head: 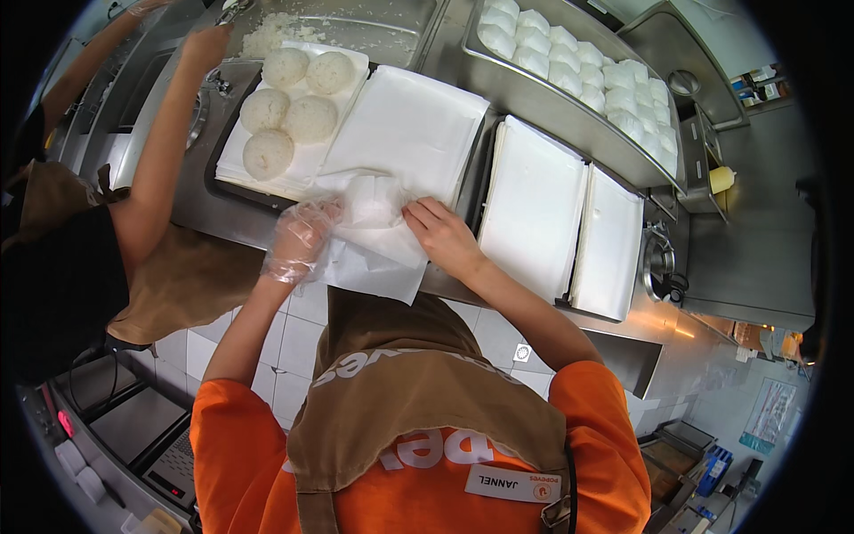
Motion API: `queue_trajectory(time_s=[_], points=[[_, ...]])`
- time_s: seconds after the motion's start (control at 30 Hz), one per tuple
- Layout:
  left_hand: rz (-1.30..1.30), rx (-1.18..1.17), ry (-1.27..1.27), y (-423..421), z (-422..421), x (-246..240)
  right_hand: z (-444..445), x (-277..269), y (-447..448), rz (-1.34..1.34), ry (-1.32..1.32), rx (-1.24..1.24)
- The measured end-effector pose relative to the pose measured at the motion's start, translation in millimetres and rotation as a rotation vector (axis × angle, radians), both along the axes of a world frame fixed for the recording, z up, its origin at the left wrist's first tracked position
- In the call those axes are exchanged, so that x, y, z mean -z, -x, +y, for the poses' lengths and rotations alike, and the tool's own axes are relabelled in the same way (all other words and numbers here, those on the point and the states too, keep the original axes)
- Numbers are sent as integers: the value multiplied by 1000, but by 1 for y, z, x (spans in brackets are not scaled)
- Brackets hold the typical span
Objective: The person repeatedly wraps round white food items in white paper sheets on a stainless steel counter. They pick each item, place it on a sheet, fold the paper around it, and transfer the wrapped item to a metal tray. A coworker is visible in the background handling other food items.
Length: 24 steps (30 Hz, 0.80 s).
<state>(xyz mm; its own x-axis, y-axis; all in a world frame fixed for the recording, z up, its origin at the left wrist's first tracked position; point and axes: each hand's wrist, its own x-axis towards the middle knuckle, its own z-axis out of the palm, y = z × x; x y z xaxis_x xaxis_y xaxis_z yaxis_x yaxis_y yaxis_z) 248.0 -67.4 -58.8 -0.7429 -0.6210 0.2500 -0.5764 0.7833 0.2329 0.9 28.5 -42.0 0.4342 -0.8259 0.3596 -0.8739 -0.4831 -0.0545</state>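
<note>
A white paper bundle (372, 200) sits between my hands at the near edge of a paper stack (413, 113); the paper hides what is inside. My left hand (300, 237), in a clear plastic glove, grips the bundle's paper on the left. My right hand (444, 232), bare, pinches the paper on the right side with its fingertips. Under the bundle, a paper sheet (377, 267) hangs over the counter's front edge. Several rounded rice mounds (311, 120) rest on white paper just beyond my left hand.
At the back right, a deep metal pan (567, 100) holds several rows of white wrapped bundles (532, 50). More paper stacks (537, 207) lie to the right. On the left, a co-worker's hand (205, 48) holds a metal scoop (233, 9) near loose rice (277, 32) in a metal pan.
</note>
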Motion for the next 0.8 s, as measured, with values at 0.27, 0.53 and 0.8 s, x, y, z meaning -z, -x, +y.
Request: queue_trajectory(time_s=[0.27, 0.53, 0.8], points=[[-177, -146, -421, 31, -44, -41, -2, -2, 0, -38, -37, -8], [-633, -35, -287, 74, -81, -50, -10, -5, 2, -45, -80, -47], [-153, -118, -116, 41, -30, -33, -10, -25, -36, -587, -385, 344]])
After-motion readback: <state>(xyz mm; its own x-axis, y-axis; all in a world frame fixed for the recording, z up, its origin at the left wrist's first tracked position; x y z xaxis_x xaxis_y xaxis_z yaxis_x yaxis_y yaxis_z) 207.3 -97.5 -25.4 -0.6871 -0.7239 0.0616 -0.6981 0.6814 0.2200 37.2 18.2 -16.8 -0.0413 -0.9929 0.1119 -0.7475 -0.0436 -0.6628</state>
